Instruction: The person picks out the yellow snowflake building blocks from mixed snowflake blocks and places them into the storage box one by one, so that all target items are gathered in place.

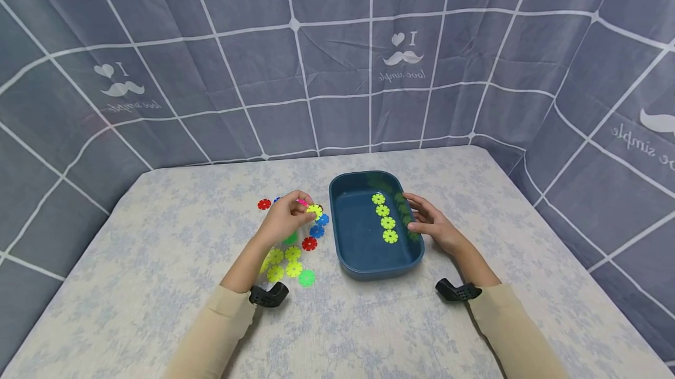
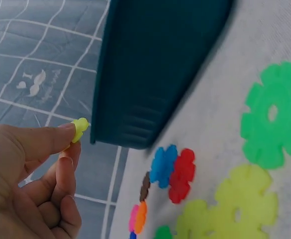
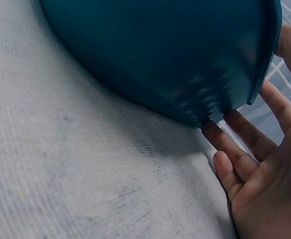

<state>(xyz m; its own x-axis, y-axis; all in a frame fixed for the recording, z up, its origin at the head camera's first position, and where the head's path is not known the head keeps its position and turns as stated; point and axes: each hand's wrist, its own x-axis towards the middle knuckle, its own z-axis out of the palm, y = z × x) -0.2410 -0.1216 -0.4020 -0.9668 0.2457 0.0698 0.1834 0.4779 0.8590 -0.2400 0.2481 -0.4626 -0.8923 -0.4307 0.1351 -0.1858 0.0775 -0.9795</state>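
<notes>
Between thumb and forefinger, my left hand (image 1: 287, 218) pinches a yellow snowflake building disc (image 1: 314, 211), just left of the tub's rim; the left wrist view shows this disc (image 2: 79, 130) edge-on. The dark blue-green plastic tub (image 1: 358, 250) stands on the table, with several yellow discs (image 1: 388, 222) in a line inside it. At the tub's right side, my right hand (image 1: 435, 226) holds the rim, thumb over the edge. Its fingertips (image 3: 211, 128) touch the outer wall. Below the left hand lie loose yellow discs (image 1: 293, 269), partly hidden by the wrist.
Blue discs (image 1: 317, 231), a red disc (image 1: 309, 243) and a green disc (image 1: 307, 278) lie left of the tub. Farther back is another red disc (image 1: 264, 204). A pale floral cloth (image 1: 132, 285) covers the table; a grey-blue checked curtain (image 1: 337, 62) hangs behind it.
</notes>
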